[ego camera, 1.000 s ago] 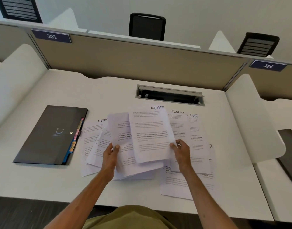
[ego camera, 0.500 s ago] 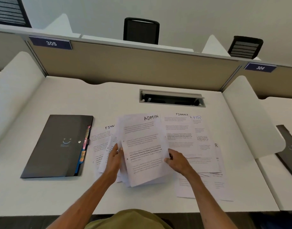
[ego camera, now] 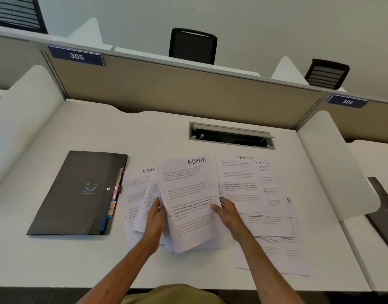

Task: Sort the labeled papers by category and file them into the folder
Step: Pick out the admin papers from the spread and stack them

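Observation:
A sheet headed ADMIN [ego camera: 188, 194] lies on top of a loose pile of printed papers in the middle of the white desk. My left hand [ego camera: 156, 216] grips its left edge and my right hand [ego camera: 227, 212] grips its right edge. To the right lies a FINANCE sheet [ego camera: 239, 181] over an HR sheet [ego camera: 268, 178]. Another FINANCE sheet [ego camera: 136, 189] pokes out on the left. A closed dark folder [ego camera: 79, 194] with coloured tabs on its right edge rests flat at the left.
An open cable tray slot [ego camera: 231, 137] is set into the desk [ego camera: 79, 255] behind the papers. White curved dividers [ego camera: 333, 167] flank the desk. A second dark folder [ego camera: 384, 213] lies on the neighbouring desk at right.
The ADMIN sheet and the sheets under it have come down from a raised, fanned position to lie lower over the pile. Both hands kept their grip and moved slightly.

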Tool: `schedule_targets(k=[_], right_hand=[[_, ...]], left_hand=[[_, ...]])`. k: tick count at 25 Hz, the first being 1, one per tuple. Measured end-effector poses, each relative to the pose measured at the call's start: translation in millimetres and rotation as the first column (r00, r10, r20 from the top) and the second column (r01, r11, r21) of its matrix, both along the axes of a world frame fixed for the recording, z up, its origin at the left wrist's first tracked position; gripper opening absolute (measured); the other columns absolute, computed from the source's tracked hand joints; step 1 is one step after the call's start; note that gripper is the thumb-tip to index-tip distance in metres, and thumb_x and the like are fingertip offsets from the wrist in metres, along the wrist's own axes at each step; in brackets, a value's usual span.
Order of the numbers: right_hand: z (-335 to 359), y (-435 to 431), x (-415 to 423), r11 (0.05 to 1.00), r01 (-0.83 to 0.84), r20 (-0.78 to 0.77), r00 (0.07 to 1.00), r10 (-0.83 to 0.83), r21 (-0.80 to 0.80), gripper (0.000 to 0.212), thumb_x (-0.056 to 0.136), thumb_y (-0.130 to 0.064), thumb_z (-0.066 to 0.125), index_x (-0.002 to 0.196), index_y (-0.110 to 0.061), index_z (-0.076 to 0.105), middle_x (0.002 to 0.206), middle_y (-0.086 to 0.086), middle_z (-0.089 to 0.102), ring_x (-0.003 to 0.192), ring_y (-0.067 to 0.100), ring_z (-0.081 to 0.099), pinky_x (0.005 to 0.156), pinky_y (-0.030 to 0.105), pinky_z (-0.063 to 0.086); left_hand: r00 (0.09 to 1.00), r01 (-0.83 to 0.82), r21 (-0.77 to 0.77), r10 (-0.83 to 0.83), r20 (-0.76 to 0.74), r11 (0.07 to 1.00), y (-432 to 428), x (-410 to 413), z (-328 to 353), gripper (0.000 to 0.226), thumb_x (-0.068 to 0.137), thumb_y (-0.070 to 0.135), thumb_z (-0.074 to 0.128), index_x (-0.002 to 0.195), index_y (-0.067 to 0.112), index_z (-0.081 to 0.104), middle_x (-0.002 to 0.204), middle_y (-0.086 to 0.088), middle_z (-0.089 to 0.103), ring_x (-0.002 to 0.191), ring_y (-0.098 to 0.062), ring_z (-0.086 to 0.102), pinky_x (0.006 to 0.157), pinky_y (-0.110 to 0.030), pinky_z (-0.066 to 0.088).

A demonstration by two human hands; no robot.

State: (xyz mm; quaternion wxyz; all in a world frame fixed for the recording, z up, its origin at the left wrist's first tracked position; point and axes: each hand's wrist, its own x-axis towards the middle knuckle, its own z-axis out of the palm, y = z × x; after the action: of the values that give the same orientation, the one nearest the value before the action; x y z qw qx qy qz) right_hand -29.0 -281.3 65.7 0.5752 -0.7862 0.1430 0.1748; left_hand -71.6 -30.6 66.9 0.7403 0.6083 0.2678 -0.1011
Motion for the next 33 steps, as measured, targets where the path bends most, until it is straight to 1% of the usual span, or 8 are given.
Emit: schedule_targets(k=[4,7,10,13,17,21,26,33], right_hand=[[2,-18,12,0.999,-0.038,0.03,0.999,0.039,-0.016,0.023,0.101,-0.013,0.067,0.122,-0.023,0.065,0.123,-0.01,0.073,0.116,0.01,0.067,0.099,0.027,0.054],[6,-34,19,0.997,-0.081,0.043,0.996,0.081,-0.004,0.027,0.098,-0.01,0.069,0.122,-0.021,0.064,0.121,-0.006,0.074,0.113,0.014,0.07,0.099,0.031,0.056],[11,-54,28,0.996,-0.087,-0.001,0.996,0.087,-0.016,0.018,0.099,-0.022,0.071,0.116,-0.021,0.065,0.112,0.0,0.076,0.102,0.019,0.072,0.088,0.034,0.06],[3,-87,37,0.984,0.084,0.03,0.996,-0.08,-0.156,0.016,0.097,-0.033,0.072,0.108,-0.022,0.066,0.11,0.003,0.075,0.096,0.022,0.071,0.078,0.035,0.057],[-28,-145,34,0.724,0.165,-0.012,0.973,-0.232,-0.67,0.05,0.095,-0.04,0.07,0.135,-0.015,0.052,0.138,0.013,0.054,0.129,0.033,0.052,0.101,0.049,0.046],[-44,-160,25,0.595,0.058,-0.092,0.971,-0.22,-0.802,0.08,0.089,-0.053,0.074,0.144,-0.005,0.043,0.145,0.018,0.043,0.136,0.036,0.042,0.104,0.054,0.043],[-47,-170,37,0.663,0.159,-0.087,0.943,-0.322,-0.731,0.073,0.084,-0.037,0.082,0.138,-0.004,0.047,0.137,0.019,0.056,0.13,0.039,0.046,0.105,0.053,0.041],[-39,-189,30,0.709,0.475,0.08,0.854,-0.513,-0.521,0.03,0.096,-0.019,0.059,0.125,-0.012,0.065,0.117,0.014,0.072,0.102,0.038,0.068,0.088,0.045,0.056]], left_hand=[[0.999,-0.026,-0.032,0.027,0.033,0.999,-16,-1,6,0.036,0.109,0.05,0.048,0.137,0.033,0.063,0.121,0.004,0.078,0.11,-0.023,0.074,0.08,-0.044,0.061],[0.991,0.077,0.074,-0.084,0.1,0.994,-25,1,2,0.042,0.104,0.029,0.067,0.145,0.034,0.057,0.131,0.009,0.074,0.112,-0.016,0.074,0.092,-0.052,0.063],[0.992,0.062,0.107,-0.073,0.105,0.992,-36,3,1,0.047,0.105,0.015,0.065,0.148,0.031,0.055,0.133,0.01,0.072,0.108,-0.013,0.075,0.083,-0.036,0.066],[0.995,0.03,0.118,-0.041,0.089,0.993,-41,3,-3,0.047,0.106,0.017,0.062,0.15,0.033,0.053,0.133,0.007,0.071,0.11,-0.02,0.074,0.088,-0.045,0.064],[0.997,0.008,0.122,-0.018,0.081,0.993,-39,2,-12,0.048,0.107,0.017,0.062,0.151,0.033,0.053,0.134,0.005,0.072,0.11,-0.023,0.075,0.093,-0.053,0.063],[0.999,-0.005,0.145,-0.003,0.052,0.989,-33,6,-11,0.048,0.107,0.017,0.062,0.151,0.033,0.053,0.134,0.004,0.071,0.11,-0.025,0.073,0.095,-0.056,0.06],[0.999,-0.016,0.14,0.01,0.04,0.99,-26,14,-11,0.043,0.106,0.018,0.063,0.144,0.037,0.057,0.13,0.004,0.074,0.109,-0.029,0.074,0.095,-0.06,0.06],[0.999,-0.001,0.126,-0.005,0.045,0.992,-26,24,-13,0.043,0.106,0.018,0.064,0.144,0.036,0.058,0.128,0.002,0.075,0.108,-0.03,0.074,0.09,-0.058,0.062]])
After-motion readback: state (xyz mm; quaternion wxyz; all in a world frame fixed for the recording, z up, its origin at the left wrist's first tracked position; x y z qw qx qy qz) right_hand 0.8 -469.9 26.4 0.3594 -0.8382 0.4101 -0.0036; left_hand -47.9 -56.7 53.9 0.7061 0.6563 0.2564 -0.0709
